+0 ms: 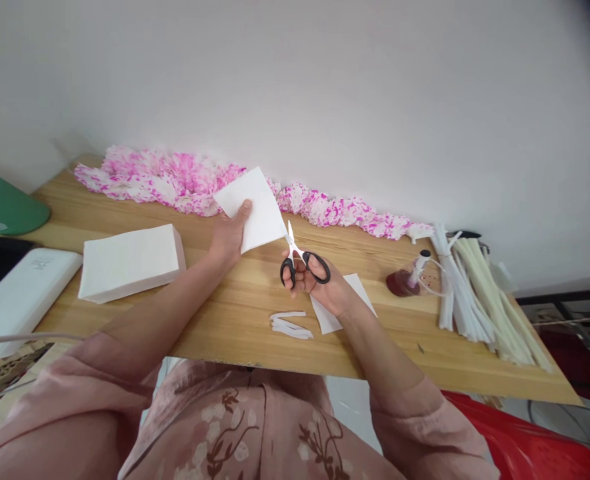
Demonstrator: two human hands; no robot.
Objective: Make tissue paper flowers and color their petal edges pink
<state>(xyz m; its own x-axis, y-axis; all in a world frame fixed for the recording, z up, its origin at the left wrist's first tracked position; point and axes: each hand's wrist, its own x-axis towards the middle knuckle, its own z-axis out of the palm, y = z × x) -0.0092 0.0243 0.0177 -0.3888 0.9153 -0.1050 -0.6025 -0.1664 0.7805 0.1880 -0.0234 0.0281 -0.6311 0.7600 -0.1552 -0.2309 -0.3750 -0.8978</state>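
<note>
From my feed: plain pale grey-white wall [335, 87] fills the upper half, smooth. Counter [225, 327] is light wood with long grain streaks, back edge along the wall, right front corner angled toward me. Light is soft and fairly even; I get a faint shadow low on the wall at left, greyer toward the right. Under the front edge I see pale, shiny floor [347, 403]. Lower right: glossy red item [515, 433], can't tell what; dark metal frame [569, 313] behind, dark cables [559, 417] below. Upper right corner goes dark and blurry.
</note>
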